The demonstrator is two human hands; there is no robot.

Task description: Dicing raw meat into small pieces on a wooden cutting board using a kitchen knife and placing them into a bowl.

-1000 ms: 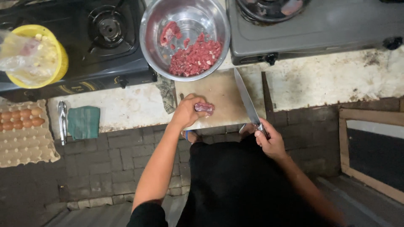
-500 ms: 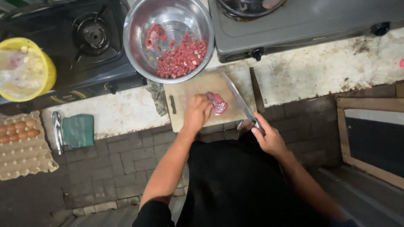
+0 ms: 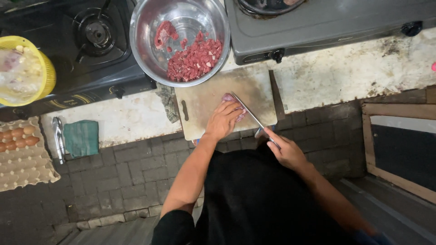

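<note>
The landmark here is the wooden cutting board (image 3: 213, 97), which lies on the counter just below the steel bowl (image 3: 181, 38) of diced red meat. On the right half of this board lies a piece of raw meat (image 3: 229, 100); the left hand (image 3: 223, 120) rests on top of it, fingers curled down and pressing it, so most of the piece is hidden. The right hand (image 3: 287, 152) is off the board's lower right corner and is closed around the handle of a knife (image 3: 247, 111); the blade runs diagonally from that corner up and left toward the board's middle, and its tip reaches the meat beside the left fingertips. The long axis of the meat seems to cross the blade, but I cannot tell surely; the left hand is the nearer one.
</note>
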